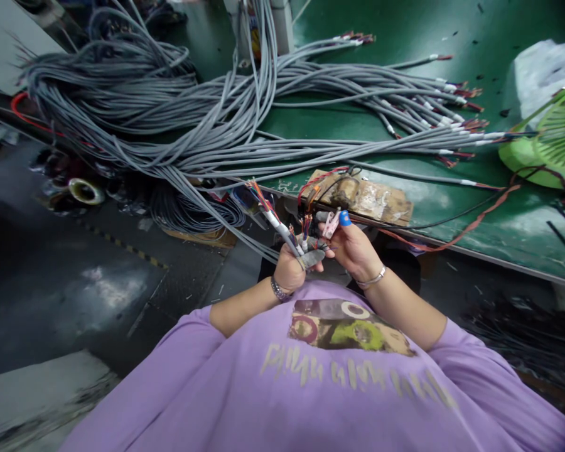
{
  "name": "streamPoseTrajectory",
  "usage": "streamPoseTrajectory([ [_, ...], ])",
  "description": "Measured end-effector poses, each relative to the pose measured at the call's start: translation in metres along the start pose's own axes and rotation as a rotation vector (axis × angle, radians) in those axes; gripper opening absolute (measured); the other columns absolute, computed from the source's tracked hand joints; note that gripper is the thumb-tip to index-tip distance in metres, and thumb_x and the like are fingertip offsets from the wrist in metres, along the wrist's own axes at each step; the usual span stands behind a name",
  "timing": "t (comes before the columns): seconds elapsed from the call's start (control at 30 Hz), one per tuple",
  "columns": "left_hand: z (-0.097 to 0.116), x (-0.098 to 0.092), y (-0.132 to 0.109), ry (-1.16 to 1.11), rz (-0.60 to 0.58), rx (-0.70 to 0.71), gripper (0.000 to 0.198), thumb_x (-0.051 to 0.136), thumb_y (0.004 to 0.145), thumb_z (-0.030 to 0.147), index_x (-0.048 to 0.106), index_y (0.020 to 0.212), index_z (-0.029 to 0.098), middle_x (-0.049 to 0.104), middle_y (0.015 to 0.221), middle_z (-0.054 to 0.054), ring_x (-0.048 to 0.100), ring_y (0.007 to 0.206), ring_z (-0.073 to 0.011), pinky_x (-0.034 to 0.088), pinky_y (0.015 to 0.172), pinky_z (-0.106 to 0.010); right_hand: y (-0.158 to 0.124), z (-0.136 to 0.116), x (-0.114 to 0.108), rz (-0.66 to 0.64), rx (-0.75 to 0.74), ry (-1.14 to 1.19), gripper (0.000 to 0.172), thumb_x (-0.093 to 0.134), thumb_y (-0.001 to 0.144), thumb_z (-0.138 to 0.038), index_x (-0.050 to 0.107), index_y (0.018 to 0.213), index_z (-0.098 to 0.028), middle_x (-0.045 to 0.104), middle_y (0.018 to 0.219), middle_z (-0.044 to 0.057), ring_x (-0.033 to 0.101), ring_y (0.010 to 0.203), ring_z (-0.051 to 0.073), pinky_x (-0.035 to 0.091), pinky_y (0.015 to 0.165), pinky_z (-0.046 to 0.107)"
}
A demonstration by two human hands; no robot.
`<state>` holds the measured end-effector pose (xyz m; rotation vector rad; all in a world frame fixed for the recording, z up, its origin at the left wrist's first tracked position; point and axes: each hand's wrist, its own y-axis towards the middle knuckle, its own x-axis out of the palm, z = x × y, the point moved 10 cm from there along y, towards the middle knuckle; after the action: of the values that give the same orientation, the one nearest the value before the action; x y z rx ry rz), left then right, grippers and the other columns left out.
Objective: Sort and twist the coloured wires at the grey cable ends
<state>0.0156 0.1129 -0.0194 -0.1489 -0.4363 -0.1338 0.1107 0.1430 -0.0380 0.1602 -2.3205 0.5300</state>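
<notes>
My left hand (290,271) is closed around several grey cables (289,238) with white sleeves and bare coloured wire ends pointing up and away. A grey covering wraps its thumb, and a watch is on the wrist. Close beside it, my right hand (358,251) has its fingers bent together near the wire ends (307,223). Its thumb wears a blue finger cover (344,218). A small pink-and-white piece (330,224) shows at its fingertips; whether it is held or wrapped on a finger is unclear. What the fingers pinch is hidden.
A large bundle of grey cables (207,119) lies across the green table (433,207). Near the edge sits a worn, stained block (367,198) with wires alongside. At right are a green fan (555,135) and a plastic bag (546,75). Coiled cable (193,213) lies below the table.
</notes>
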Motion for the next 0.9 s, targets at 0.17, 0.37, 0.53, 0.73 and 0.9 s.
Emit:
streamPoseTrajectory([
  [0.17, 0.009, -0.004, -0.002, -0.017, 0.042, 0.072, 0.030, 0.086, 0.064, 0.039, 0.071, 0.070, 0.014, 0.076, 0.071, -0.007, 0.057, 0.041, -0.0095, 0.036, 0.038, -0.019, 0.000, -0.001, 0.001, -0.016, -0.019, 0.001, 0.040, 0.073, 0.080, -0.058, 0.067, 0.087, -0.019, 0.068, 0.077, 0.003, 0.058, 0.065, 0.014, 0.046, 0.052, 0.025],
  [0.37, 0.006, 0.001, 0.000, -0.032, 0.005, 0.056, 0.028, 0.086, 0.064, 0.036, 0.069, 0.070, 0.014, 0.075, 0.070, -0.006, 0.058, 0.042, -0.0094, 0.037, 0.038, -0.018, 0.001, 0.000, 0.001, -0.014, -0.007, 0.021, 0.040, 0.076, 0.077, -0.057, 0.068, 0.084, -0.018, 0.068, 0.076, 0.003, 0.056, 0.060, 0.012, 0.044, 0.048, 0.024],
  [0.53, -0.004, 0.002, 0.001, -0.010, -0.009, -0.015, 0.030, 0.086, 0.063, 0.037, 0.070, 0.073, 0.014, 0.076, 0.072, -0.006, 0.057, 0.041, -0.0091, 0.037, 0.039, -0.019, 0.001, 0.001, -0.002, 0.010, -0.007, 0.015, 0.043, 0.076, 0.076, -0.060, 0.068, 0.084, -0.018, 0.069, 0.076, 0.003, 0.054, 0.056, 0.012, 0.041, 0.041, 0.023],
  [0.73, -0.002, -0.004, -0.002, 0.020, 0.044, -0.018, 0.034, 0.086, 0.061, 0.042, 0.069, 0.068, 0.014, 0.075, 0.070, -0.007, 0.056, 0.041, -0.0095, 0.037, 0.038, -0.020, 0.001, 0.005, -0.002, -0.032, 0.038, -0.010, 0.054, 0.065, 0.077, -0.074, 0.066, 0.081, -0.020, 0.068, 0.076, 0.004, 0.057, 0.059, 0.013, 0.044, 0.046, 0.025],
  [0.9, -0.001, -0.010, -0.011, 0.032, 0.044, -0.046, 0.037, 0.087, 0.058, 0.043, 0.068, 0.070, 0.013, 0.075, 0.070, -0.007, 0.055, 0.039, -0.0093, 0.039, 0.038, -0.020, -0.001, 0.008, -0.014, -0.018, 0.101, 0.021, 0.057, 0.061, 0.078, -0.077, 0.065, 0.079, -0.020, 0.069, 0.077, 0.003, 0.061, 0.065, 0.013, 0.052, 0.061, 0.025],
])
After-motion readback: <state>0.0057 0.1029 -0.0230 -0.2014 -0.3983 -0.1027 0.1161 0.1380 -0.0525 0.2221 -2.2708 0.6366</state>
